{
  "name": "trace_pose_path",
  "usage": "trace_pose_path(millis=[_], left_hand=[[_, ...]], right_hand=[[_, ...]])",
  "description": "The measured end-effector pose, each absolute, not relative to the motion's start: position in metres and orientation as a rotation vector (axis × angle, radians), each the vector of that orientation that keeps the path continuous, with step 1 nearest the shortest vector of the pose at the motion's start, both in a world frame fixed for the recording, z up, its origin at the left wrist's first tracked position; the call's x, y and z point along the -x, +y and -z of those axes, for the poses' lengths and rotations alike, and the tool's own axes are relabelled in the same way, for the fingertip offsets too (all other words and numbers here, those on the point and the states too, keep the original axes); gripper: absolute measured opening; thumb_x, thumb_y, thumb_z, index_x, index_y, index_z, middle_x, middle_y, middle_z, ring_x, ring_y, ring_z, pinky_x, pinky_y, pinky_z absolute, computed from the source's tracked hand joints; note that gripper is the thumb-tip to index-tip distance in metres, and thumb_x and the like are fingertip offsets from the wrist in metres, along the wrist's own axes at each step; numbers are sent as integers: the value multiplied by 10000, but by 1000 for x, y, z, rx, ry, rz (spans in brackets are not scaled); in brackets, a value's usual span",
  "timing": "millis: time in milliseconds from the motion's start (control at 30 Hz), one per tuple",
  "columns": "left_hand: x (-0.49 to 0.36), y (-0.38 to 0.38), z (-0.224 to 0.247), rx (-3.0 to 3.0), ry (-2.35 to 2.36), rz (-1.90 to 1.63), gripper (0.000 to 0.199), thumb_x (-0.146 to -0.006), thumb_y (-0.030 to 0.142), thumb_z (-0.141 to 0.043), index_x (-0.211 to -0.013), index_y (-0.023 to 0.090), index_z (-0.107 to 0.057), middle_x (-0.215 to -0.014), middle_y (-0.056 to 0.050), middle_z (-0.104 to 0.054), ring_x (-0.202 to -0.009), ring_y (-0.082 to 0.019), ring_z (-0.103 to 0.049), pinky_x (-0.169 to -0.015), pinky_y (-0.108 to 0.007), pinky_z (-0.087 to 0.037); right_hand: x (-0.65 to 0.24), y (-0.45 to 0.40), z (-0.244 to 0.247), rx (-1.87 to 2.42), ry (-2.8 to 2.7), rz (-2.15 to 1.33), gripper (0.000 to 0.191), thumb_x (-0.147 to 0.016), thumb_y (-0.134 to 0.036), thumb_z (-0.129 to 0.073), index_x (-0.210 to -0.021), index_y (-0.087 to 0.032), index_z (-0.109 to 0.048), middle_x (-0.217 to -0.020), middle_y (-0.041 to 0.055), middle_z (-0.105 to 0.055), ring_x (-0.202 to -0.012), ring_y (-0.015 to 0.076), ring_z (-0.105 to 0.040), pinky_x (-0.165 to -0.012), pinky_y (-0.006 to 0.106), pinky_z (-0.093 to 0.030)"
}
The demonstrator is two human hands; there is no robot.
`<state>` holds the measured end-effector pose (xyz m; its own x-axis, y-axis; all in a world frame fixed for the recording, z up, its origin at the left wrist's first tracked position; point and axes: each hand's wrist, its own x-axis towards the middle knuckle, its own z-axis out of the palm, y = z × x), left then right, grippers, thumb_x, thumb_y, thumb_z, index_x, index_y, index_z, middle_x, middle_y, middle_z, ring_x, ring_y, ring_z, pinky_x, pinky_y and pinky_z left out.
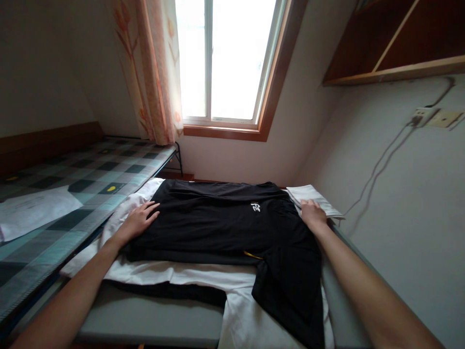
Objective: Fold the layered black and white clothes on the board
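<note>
A black T-shirt with a small white print on the chest lies spread sideways over a white shirt. One black sleeve hangs toward me. My left hand rests flat at the hem end of the black T-shirt, fingers spread. At the collar end, my right hand has its fingers curled down at the edge of the black T-shirt, beside a folded white cloth. Its fingertips are partly hidden. More dark fabric shows under the white shirt.
The clothes lie on a grey padded surface. To the left stands a bed with a checked mattress and a paper sheet. A curtain hangs by the window. Cables run down the right wall below a shelf.
</note>
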<state>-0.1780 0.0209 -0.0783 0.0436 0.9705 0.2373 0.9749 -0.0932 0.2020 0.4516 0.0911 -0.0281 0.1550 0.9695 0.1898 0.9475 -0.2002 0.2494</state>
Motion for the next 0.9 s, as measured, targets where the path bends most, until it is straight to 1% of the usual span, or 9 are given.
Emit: trace_pose_path(millis=[67,133,233,333,467,533,633,800,900], left_hand=[[179,22,80,2253,-2106,477,578,-936,506,-349,-1356,189,-589,-1447,-113,-542,-1326,-274,-510,-1128,-433,-375],[179,22,82,2231,-2112,454,596,-940,504,-344,-1377,170,-573,-1461,-130,-527,-1340,-277,-498,-1132,-423,-367],[177,23,85,2156,-2146,385,629,-939,521,-362,-1417,149,-536,-1489,-163,-492,-1392,-307,-438,-1142,-455,-340],[175,24,87,2116,-2189,297,669,-932,567,-382,-1458,170,-493,-1533,-173,-433,-1439,-329,-367,-1144,-494,-314],[174,26,84,2140,-2200,258,712,-925,596,-386,-1483,160,-460,-1574,-192,-357,-1461,-338,-322,-1148,-488,-299],[174,29,83,2166,-2194,243,721,-924,593,-387,-1485,145,-454,-1578,-198,-342,-1473,-333,-298,-1155,-481,-287],[175,34,80,2175,-2214,210,727,-922,588,-387,-1484,132,-452,-1575,-198,-347,-1481,-320,-280,-1161,-467,-279],[171,44,74,2142,-2254,184,722,-902,593,-404,-1459,141,-486,-1556,-188,-388,-1452,-339,-338,-1139,-479,-307],[165,44,69,2117,-2235,148,723,-898,599,-396,-1455,148,-492,-1538,-179,-424,-1431,-330,-374,-1138,-452,-309]], right_hand=[[-450,89,26,-2364,1940,-484,384,-925,-186,-432,-1245,-131,-635,-1202,199,-619,-1085,305,-584,-847,387,-472],[-448,85,25,-2419,1956,-506,383,-934,-253,-449,-1246,-142,-643,-1203,196,-614,-1095,320,-575,-870,411,-468],[-437,79,28,-2433,2110,-454,446,-965,-360,-418,-1301,-150,-623,-1218,185,-617,-1118,310,-574,-918,408,-462],[-420,70,40,-2266,2385,-295,529,-980,-459,-380,-1398,-189,-559,-1358,153,-576,-1229,289,-535,-1007,395,-434],[-398,61,58,-2147,2405,-157,599,-976,-548,-327,-1490,-269,-457,-1522,108,-461,-1382,311,-413,-1093,476,-369],[-391,59,62,-2171,2323,-153,606,-975,-559,-309,-1507,-294,-429,-1556,85,-424,-1417,321,-368,-1109,505,-343],[-386,62,62,-2218,2245,-126,604,-984,-538,-289,-1524,-294,-400,-1583,62,-385,-1441,306,-337,-1129,488,-317],[-384,68,61,-2260,2197,-110,597,-991,-519,-270,-1536,-298,-376,-1595,48,-365,-1448,293,-327,-1136,473,-302],[-383,67,60,-2258,2198,-100,599,-991,-521,-273,-1538,-298,-372,-1599,46,-356,-1455,286,-317,-1140,466,-297]])
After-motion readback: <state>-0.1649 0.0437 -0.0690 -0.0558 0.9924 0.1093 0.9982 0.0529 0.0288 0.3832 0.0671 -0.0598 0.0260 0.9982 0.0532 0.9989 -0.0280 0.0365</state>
